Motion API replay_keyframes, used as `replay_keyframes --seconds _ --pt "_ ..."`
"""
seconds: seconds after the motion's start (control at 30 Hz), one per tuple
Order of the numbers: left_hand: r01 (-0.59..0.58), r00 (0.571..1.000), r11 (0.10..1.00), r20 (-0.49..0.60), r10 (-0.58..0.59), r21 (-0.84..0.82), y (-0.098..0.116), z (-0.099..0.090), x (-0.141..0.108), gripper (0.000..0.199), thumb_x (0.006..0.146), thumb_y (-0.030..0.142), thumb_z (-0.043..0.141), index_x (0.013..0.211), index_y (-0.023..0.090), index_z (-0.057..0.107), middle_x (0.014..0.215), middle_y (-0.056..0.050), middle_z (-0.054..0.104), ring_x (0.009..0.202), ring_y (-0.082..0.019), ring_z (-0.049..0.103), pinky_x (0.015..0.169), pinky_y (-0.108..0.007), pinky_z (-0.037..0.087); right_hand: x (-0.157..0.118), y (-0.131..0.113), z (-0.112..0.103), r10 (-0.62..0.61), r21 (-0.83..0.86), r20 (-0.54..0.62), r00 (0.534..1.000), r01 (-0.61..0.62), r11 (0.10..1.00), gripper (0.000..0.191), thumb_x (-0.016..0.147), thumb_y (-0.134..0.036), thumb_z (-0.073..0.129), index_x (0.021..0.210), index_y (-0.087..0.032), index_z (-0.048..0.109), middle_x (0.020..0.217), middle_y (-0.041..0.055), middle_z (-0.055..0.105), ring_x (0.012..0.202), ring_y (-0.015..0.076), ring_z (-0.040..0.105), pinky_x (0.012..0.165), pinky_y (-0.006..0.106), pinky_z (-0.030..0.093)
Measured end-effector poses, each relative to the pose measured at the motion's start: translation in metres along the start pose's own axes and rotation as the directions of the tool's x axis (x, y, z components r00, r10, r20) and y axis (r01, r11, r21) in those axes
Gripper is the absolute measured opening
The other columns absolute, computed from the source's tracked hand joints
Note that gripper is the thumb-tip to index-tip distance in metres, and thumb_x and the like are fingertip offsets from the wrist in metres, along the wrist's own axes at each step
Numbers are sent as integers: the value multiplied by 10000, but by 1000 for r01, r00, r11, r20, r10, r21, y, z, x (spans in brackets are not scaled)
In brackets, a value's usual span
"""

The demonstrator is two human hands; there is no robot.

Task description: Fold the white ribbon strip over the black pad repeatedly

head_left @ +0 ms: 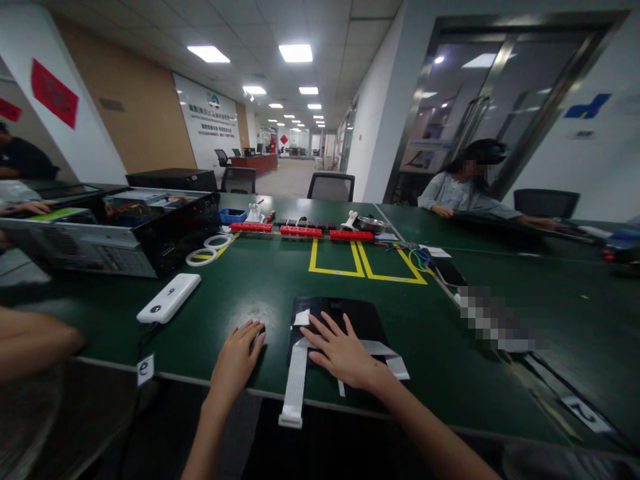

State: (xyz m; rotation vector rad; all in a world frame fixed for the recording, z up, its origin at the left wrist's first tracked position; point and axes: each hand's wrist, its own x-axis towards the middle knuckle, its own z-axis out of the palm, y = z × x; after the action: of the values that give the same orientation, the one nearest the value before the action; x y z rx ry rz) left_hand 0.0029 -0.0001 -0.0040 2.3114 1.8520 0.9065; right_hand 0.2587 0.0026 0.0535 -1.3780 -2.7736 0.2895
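Observation:
A flat black panel (367, 320) lies on the green table near its front edge. My right hand (345, 353) rests on the panel with its fingers spread. A white ribbon cable (296, 380) runs under that hand; one end hangs past the table edge with a connector (291, 421), and the other end (397, 367) lies to the right. A small white label (302, 318) is stuck on the panel's upper left. Left of the panel, my left hand (236, 359) lies on the table, fingers extended and slightly bent. A small dark patch shows beside its fingertips; I cannot tell what it is.
An opened computer case (185, 230) stands at the left, with two white rings (201, 256) and a white power bank (170, 298) near it. Red strips (301, 231) line the back above yellow tape marks (337, 272). A person's forearm (35, 340) is at left; another person (465, 180) sits across.

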Motion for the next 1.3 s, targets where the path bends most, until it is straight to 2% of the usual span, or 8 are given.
replay_keyframes --seconds 0.13,0.3,0.5,0.77,0.9,1.03,1.2,1.3 --pt "-6 1000 1000 -1 6 0 0 -1 -1 322 923 326 423 1124 185 631 1209 -85 640 1202 -231 525 1055 -445 327 -26 32 -9 47 35 37 998 -49 998 533 924 -565 224 1426 -387 243 1533 -16 144 1403 275 72 1064 631 -21" --pt "-12 1000 1000 -12 12 0 1 -1 -1 313 916 325 436 1123 195 631 1217 -82 635 1200 -228 527 1058 -449 320 -70 85 -16 145 119 70 987 -153 981 582 895 -601 288 1433 -401 196 1535 -23 120 1404 270 52 1059 634 -41" --pt "-13 1000 1000 -21 13 1 2 -2 -1 305 910 318 443 1116 205 637 1204 -82 643 1186 -232 539 1048 -454 334 -118 135 -19 290 154 74 954 -298 942 651 842 -628 392 1422 -353 286 1523 33 170 1395 287 60 1045 649 -37" --pt "-12 1000 999 -5 13 32 1 0 0 316 912 318 447 1128 179 631 1214 -92 635 1179 -238 544 1049 -460 337 -142 150 -27 327 230 13 945 -321 919 541 819 -586 456 1269 -296 532 1495 84 262 1368 317 174 1056 634 43" --pt "-23 1000 999 -21 23 24 0 0 0 313 907 325 454 1121 188 636 1200 -90 644 1174 -246 549 1044 -466 345 -149 164 -23 304 291 -32 952 -282 914 466 822 -549 473 1191 -281 571 1481 84 309 1359 297 226 1084 586 62" --pt "-15 1000 1000 -23 15 20 0 0 0 317 909 327 447 1124 185 633 1202 -94 642 1181 -240 543 1046 -459 341 -156 178 -17 326 331 -78 942 -284 900 418 802 -535 514 1104 -254 580 1428 96 410 1315 291 348 1098 570 83" --pt "-18 1000 1000 -14 18 6 -2 1 0 310 910 322 448 1137 208 624 1217 -80 635 1189 -229 534 1053 -451 327 -161 187 -12 378 358 -165 911 -301 884 388 732 -564 582 905 -219 621 1399 137 425 1245 304 441 1043 487 324" --pt "-15 1000 1000 -21 15 2 -2 1 -1 308 907 324 453 1131 206 627 1214 -85 636 1184 -234 539 1049 -454 331 -161 188 -12 397 313 -206 894 -324 893 415 708 -582 586 875 -209 653 1309 146 495 1199 310 473 1007 451 371"
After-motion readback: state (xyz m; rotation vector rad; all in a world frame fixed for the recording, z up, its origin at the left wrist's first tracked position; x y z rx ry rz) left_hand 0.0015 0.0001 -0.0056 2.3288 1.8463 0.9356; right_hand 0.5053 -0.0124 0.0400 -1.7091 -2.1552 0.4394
